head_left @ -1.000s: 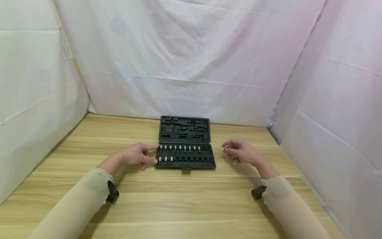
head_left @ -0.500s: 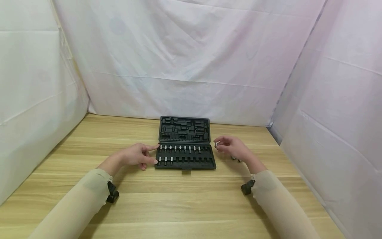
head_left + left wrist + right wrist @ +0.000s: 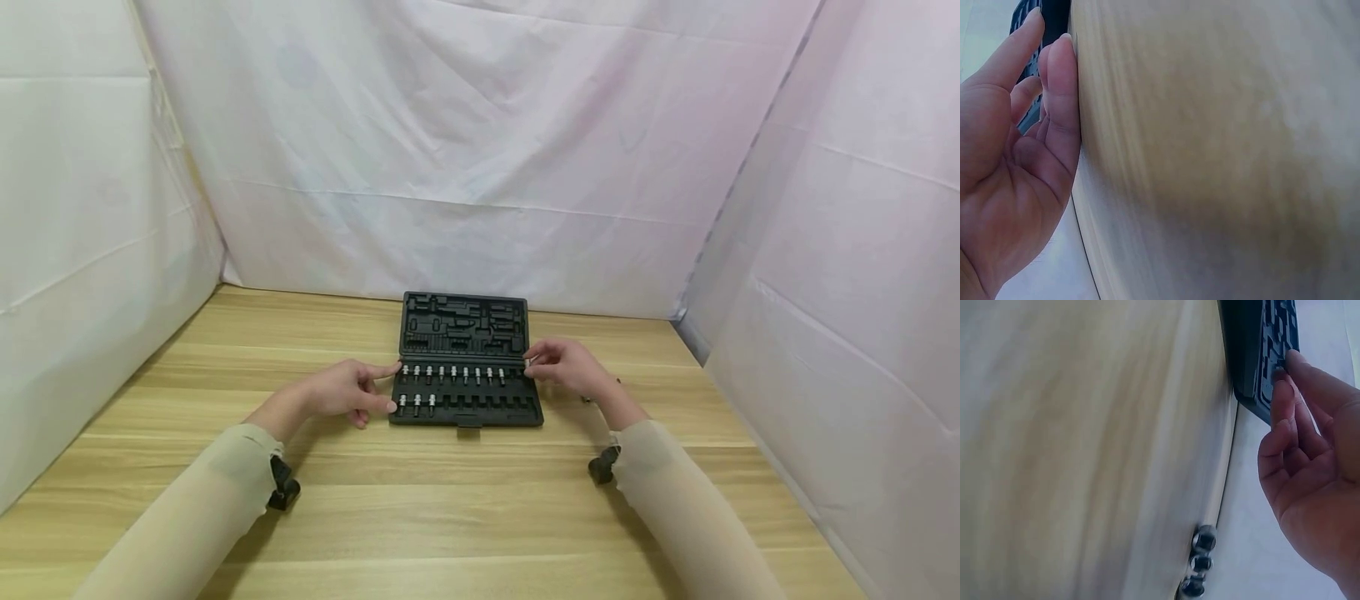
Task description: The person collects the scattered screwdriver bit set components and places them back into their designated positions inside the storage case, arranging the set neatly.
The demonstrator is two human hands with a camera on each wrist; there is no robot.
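Note:
A black socket case (image 3: 467, 426) lies unfolded on the table, its moulded lid at the back. Silver bit sockets (image 3: 453, 372) fill most of the rear row of slots, and three bit sockets (image 3: 417, 401) sit at the left of the front row. My left hand (image 3: 347, 393) touches the case's left edge with index finger and thumb, spread apart and fairly straight. At the right end of the rear row, my right hand (image 3: 567, 367) pinches a small silver bit socket (image 3: 527, 363) between thumb and fingertips. The fingers hide most of that socket.
Several loose sockets (image 3: 1202, 562) lie on the wooden table (image 3: 450, 517) near my right wrist, partly hidden in the head view. White cloth (image 3: 465, 150) hangs behind and on both sides. A black wrist camera (image 3: 603, 465) sits on the right sleeve.
My right hand has moved left with the pinched bit socket, from the table beside the case to the right end of the rear row. The left hand has stayed in place.

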